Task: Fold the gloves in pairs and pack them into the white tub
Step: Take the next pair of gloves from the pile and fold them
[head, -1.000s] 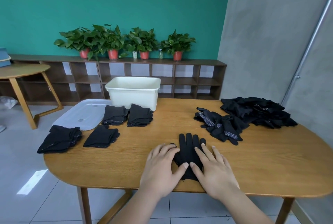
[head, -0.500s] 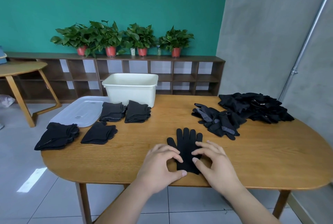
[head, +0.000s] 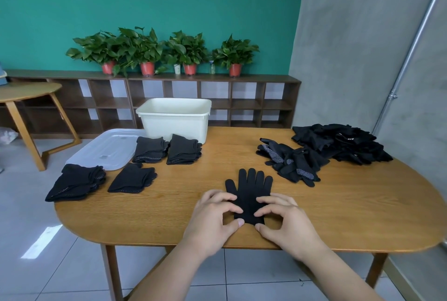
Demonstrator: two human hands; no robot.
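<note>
black glove (head: 251, 188) lies flat on the tabletop (head: 362, 204), fingers pointing away, cuff at the near edge. a second ago both palms were flat on it, smoothing. now left hand (head: 214, 218) and right hand (head: 286, 224) have curled, fingertips and thumbs pinching the cuff end from either side. reads as smoothing done, fold starting. can't tell if it's one glove or a stacked pair. tub (head: 174, 120) at the far edge: no gloves visible inside, floor mostly hidden. four folded pairs (head: 150, 150) wait toward the left end, beside the lid (head: 106, 150). loose pile (head: 338, 142) sits at the far right, so packing looks not yet begun.
</note>
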